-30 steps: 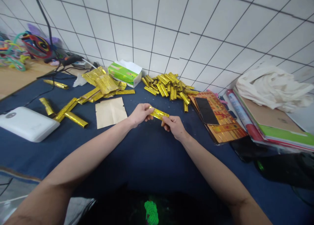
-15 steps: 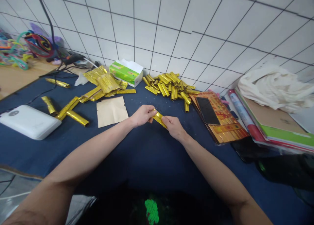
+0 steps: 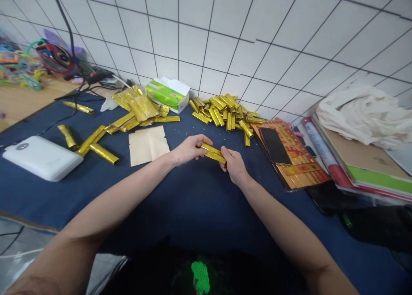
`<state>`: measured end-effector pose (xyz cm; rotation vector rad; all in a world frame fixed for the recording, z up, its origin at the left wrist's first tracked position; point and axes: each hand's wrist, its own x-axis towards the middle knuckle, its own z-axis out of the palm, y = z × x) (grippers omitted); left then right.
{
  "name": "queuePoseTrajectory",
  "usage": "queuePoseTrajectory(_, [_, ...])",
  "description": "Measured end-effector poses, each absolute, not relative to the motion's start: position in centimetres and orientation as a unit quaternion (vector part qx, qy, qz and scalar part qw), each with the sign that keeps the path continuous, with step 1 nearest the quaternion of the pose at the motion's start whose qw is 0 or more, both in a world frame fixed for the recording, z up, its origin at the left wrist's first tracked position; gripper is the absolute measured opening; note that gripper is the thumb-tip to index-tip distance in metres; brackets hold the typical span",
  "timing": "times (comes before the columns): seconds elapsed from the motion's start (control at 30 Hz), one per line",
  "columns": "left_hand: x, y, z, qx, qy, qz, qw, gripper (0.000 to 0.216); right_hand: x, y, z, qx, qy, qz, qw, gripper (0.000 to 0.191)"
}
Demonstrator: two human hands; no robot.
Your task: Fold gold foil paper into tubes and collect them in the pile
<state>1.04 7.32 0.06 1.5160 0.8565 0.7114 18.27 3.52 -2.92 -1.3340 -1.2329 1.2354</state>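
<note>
Between my hands is a flat gold foil-paper strip (image 3: 213,153), held above the dark blue cloth. My left hand (image 3: 190,150) grips its left end at the thumb, with the index finger stretched above it. On the right end, the thumb and fingers of my right hand (image 3: 234,164) are closed. A square of plain tan paper (image 3: 148,145) lies by my left wrist. Behind my hands, a heap of folded gold foil pieces (image 3: 225,110) rests against the tiled wall. More gold foil sheets (image 3: 141,108) and a few long folded strips (image 3: 104,153) lie to the left.
A white power bank (image 3: 43,158) lies at the left, near black cables (image 3: 74,67). A green tissue pack (image 3: 167,93) stands by the wall. To the right are a dark phone (image 3: 275,145) on an orange-gold printed packet (image 3: 301,175), stacked folders (image 3: 370,162) and white cloth (image 3: 363,117).
The gold strip has turned closer to level, and more of its face shows. My left index finger has lifted off it. My right hand has shifted slightly right.
</note>
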Motion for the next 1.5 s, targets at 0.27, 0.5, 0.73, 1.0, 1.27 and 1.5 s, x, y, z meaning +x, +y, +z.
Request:
queuePoseTrajectory(0.27, [1.11,7.68,-0.36,0.610,0.412,0.329,0.592,0.014,18.34,3.11,-2.44,-0.491,-0.520,0.516,0.471,0.031])
queuePoseTrajectory(0.5, [1.28,7.65,-0.58,0.589,0.422,0.363,0.586,0.018,18.37,3.38,-2.80,-0.506,-0.498,0.509,0.487,0.022])
queuePoseTrajectory(0.73, [1.27,7.39,-0.33,0.625,0.408,0.340,0.573,0.012,18.49,3.46,-2.95,-0.512,-0.494,0.496,0.498,0.025])
queuePoseTrajectory(1.0, [1.33,7.66,-0.66,0.617,0.431,0.378,0.540,0.020,18.44,3.62,-3.00,-0.498,-0.463,0.493,0.543,0.026])
queuePoseTrajectory(1.27, [1.21,7.80,-0.60,0.618,0.464,0.390,0.502,0.025,18.59,3.50,-2.92,-0.496,-0.516,0.419,0.559,0.020])
queuePoseTrajectory(1.5, [1.24,7.60,-0.55,0.623,0.416,0.378,0.545,0.027,18.83,3.69,-3.13,-0.483,-0.499,0.441,0.569,0.015])
